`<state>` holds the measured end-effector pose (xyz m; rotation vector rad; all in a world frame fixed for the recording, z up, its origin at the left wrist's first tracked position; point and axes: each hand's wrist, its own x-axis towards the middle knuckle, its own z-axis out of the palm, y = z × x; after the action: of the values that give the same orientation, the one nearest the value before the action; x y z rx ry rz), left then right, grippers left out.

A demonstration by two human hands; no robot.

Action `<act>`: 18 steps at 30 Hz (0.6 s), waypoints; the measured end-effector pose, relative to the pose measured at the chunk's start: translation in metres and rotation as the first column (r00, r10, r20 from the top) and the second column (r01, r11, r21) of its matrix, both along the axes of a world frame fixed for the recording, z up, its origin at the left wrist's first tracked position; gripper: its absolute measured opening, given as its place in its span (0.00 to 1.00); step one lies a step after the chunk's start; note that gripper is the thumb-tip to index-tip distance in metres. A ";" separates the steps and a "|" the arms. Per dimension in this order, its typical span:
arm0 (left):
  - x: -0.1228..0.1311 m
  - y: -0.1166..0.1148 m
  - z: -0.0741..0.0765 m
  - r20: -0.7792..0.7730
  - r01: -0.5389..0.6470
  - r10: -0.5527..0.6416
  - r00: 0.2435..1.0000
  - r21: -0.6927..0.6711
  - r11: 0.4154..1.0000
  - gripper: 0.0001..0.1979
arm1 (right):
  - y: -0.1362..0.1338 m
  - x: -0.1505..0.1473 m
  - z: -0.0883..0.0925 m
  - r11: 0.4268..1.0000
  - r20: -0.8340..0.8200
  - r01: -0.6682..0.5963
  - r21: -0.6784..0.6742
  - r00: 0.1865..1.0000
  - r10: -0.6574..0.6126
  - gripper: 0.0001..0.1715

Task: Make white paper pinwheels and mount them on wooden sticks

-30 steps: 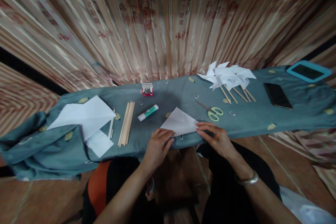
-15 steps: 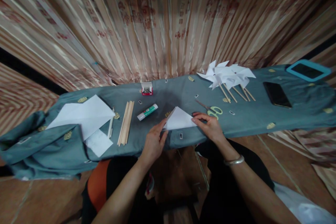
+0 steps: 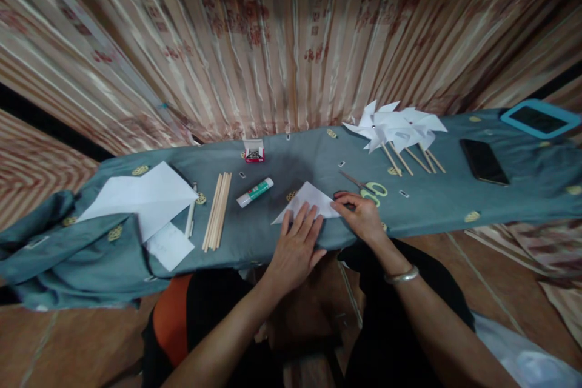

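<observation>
A white paper folded into a triangle lies on the grey-blue cloth near the front edge. My left hand lies flat on its lower part, fingers stretched out and pressing it down. My right hand rests at the triangle's right corner, fingers curled with the tips on the paper's edge. Green-handled scissors lie just beyond my right hand.
A glue stick, a bundle of wooden sticks and white sheets lie to the left. A small red box sits at the back. Finished paper pinwheels, a black phone and a blue-framed tablet are to the right.
My left hand moved from the triangle's left edge onto the paper and flattened out. My right hand has stayed at the right corner since half a second ago.
</observation>
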<state>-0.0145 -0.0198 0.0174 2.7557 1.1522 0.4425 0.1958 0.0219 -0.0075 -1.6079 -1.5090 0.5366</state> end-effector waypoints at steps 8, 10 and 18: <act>0.000 0.002 -0.008 -0.029 -0.026 0.026 0.999 -0.007 1.000 0.32 | 0.001 -0.001 0.002 1.000 0.038 0.001 0.009 0.999 -0.002 0.13; 0.000 0.003 -0.007 -0.033 -0.029 0.028 0.999 -0.015 0.999 0.32 | 0.001 -0.001 0.001 1.000 0.041 0.007 0.009 0.999 -0.007 0.12; 0.001 0.003 -0.010 -0.038 -0.043 0.042 0.998 -0.029 0.999 0.33 | 0.002 -0.004 0.002 0.999 0.081 0.021 0.031 0.996 -0.023 0.09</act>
<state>-0.0136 -0.0168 0.0077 2.7299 1.2174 0.3775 0.1914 0.0239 -0.0051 -1.6384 -1.5500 0.4392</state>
